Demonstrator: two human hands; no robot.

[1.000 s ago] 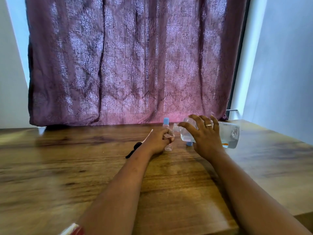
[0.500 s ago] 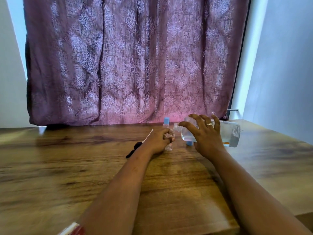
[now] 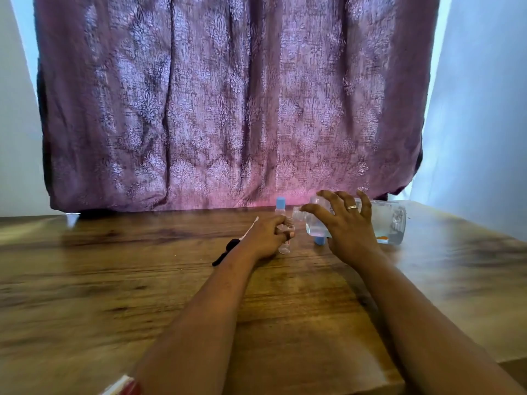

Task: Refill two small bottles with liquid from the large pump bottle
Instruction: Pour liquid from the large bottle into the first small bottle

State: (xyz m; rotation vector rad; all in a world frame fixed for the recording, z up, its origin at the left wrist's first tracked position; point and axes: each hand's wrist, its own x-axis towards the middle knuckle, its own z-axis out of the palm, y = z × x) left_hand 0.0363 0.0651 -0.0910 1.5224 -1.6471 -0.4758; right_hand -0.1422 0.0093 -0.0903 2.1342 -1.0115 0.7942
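My left hand (image 3: 268,235) grips a small clear bottle (image 3: 286,246) that stands uncapped on the wooden table (image 3: 114,295). My right hand (image 3: 346,223) holds the large clear bottle (image 3: 390,223) tipped on its side, its open neck just above the small bottle's mouth. Clear liquid lies in the lower part of the large bottle. A second small bottle with a blue cap (image 3: 280,205) stands right behind my left hand. A loose blue cap (image 3: 319,240) lies on the table under the large bottle.
The black pump head with its white tube (image 3: 228,250) lies on the table left of my left wrist. A purple patterned curtain (image 3: 228,109) hangs behind the table's far edge. The table's right edge runs close to the large bottle.
The large bottle has tipped slightly further, its base rising a little. My left hand and the small bottle have stayed in place.
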